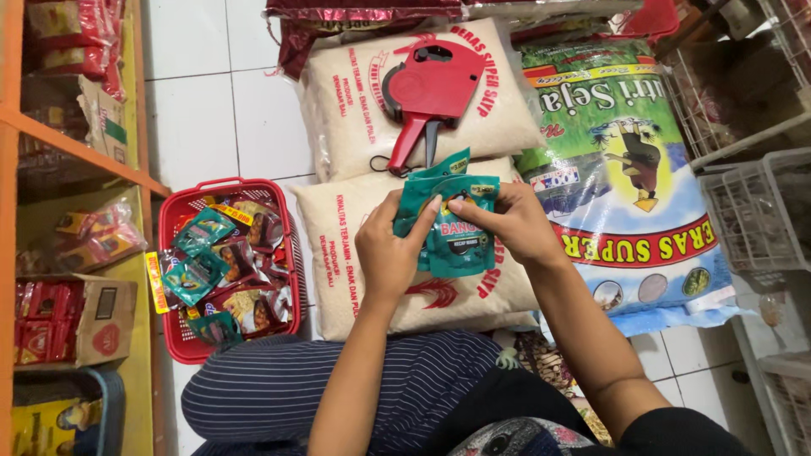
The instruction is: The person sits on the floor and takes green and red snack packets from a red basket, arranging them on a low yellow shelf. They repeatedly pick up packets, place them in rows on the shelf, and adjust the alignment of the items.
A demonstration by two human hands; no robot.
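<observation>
Two hands are holding a small stack of teal sachets (pixel 452 224) above the white rice sacks (pixel 422 270) on the floor. The left hand (pixel 390 249) is gripping the stack from its left edge, with the fingers closed around it and one finger lying across the front. The right hand (pixel 507 221) is pinching the upper right corner between thumb and fingertips. The packets are fanned a little, so the top ones are sticking out behind the front one.

For handling them well, I think the left hand should be keeping the stack firm while the right is separating only one packet, because the glossy foil is probably sliding easily.

A red price labelling gun (pixel 425 95) is lying on the upper sack, just beyond the sachets and not touching the hands. A red basket (pixel 176 219) with more mixed sachets is standing at the left, beside the orange shelf (pixel 80 143).

How many packets are in the stack I cannot tell; the hands are covering the edges. The colourful rice bag (pixel 625 169) at the right is partly hidden by the right forearm, and the wire racks (pixel 743 203) are cut by the frame.
</observation>
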